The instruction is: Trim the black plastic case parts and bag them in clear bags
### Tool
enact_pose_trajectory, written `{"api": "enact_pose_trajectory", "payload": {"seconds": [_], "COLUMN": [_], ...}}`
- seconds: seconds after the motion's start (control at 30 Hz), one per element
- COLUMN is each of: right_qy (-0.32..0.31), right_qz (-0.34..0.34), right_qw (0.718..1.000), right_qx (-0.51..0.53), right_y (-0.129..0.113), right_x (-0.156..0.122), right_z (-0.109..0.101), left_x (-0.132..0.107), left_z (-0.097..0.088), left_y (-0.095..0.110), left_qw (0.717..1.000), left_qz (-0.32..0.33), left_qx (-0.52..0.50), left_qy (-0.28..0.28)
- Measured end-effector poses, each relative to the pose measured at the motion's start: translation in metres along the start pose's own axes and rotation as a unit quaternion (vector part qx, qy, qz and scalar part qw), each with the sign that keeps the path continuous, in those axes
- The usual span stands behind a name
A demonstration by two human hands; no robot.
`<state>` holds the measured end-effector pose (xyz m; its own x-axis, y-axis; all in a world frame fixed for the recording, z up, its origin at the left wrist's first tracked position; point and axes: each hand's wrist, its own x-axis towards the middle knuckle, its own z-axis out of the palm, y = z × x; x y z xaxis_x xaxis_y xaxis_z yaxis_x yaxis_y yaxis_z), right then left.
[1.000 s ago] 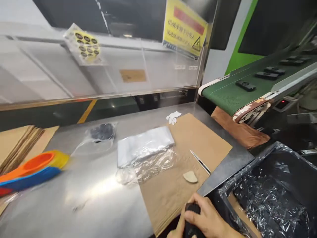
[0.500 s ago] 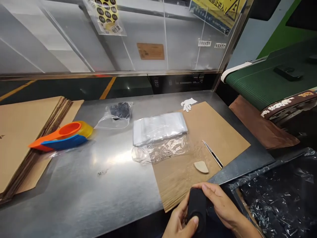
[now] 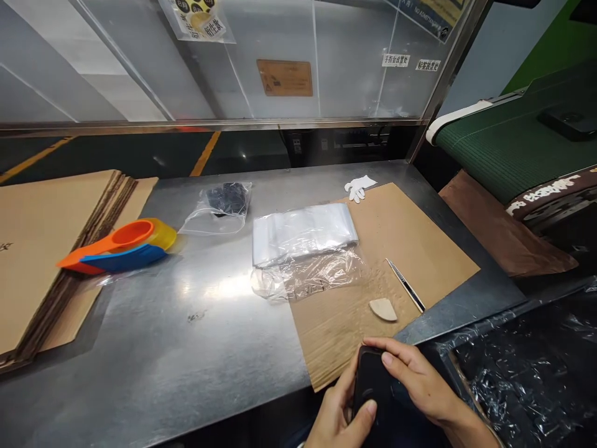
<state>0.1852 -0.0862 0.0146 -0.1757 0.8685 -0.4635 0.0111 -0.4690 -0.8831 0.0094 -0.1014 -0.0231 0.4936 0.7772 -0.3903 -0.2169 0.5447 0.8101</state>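
Observation:
A smooth black oblong device (image 3: 372, 386) is upright at the table's front edge, low in the view. My left hand (image 3: 338, 414) wraps its left side, with the thumb lying across the lower face. At the upper right, my right hand (image 3: 417, 379) grips the same device, thumb on its face and fingers over the top end. The device's back and lower end are hidden. Just beyond my hands, a tan wedge-shaped pad (image 3: 383, 310) and a slim utility knife (image 3: 405, 285) lie on a cardboard sheet (image 3: 420, 233).
Clear plastic bags (image 3: 305, 233) lie mid-table, with a white glove (image 3: 359, 187) behind. A bag with dark contents (image 3: 226, 200), coloured tape dispensers (image 3: 130, 242) and stacked cardboard (image 3: 51, 230) are leftward. On the right are a green conveyor (image 3: 508, 140) and a black plastic-lined tray (image 3: 527, 361).
My view has shifted slightly, so the table items sit a little higher and further right. The device's face has turned a little in my hands; both hands keep their grip.

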Motion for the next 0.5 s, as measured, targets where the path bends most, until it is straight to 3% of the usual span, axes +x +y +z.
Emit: {"api": "enact_pose_trajectory", "payload": {"seconds": [0.17,0.3,0.43,0.5], "right_qy": [-0.039,-0.060,-0.072,-0.077], "right_qz": [0.007,0.021,0.035,0.046], "right_qw": [0.999,0.997,0.994,0.988], "right_qx": [0.010,0.035,-0.071,-0.127], "right_y": [0.002,0.004,0.006,0.006], "right_x": [0.003,0.003,0.003,0.003], "right_z": [-0.004,-0.010,-0.013,-0.010], "left_x": [0.000,0.005,0.005,-0.001], "left_z": [-0.001,-0.005,-0.007,-0.008], "left_y": [-0.005,-0.003,-0.002,-0.006], "left_qw": [0.999,0.998,0.996,0.996], "left_qz": [-0.021,-0.006,0.005,0.012], "left_qx": [-0.047,-0.041,-0.008,0.030], "left_qy": [0.017,-0.040,-0.091,-0.080]}}
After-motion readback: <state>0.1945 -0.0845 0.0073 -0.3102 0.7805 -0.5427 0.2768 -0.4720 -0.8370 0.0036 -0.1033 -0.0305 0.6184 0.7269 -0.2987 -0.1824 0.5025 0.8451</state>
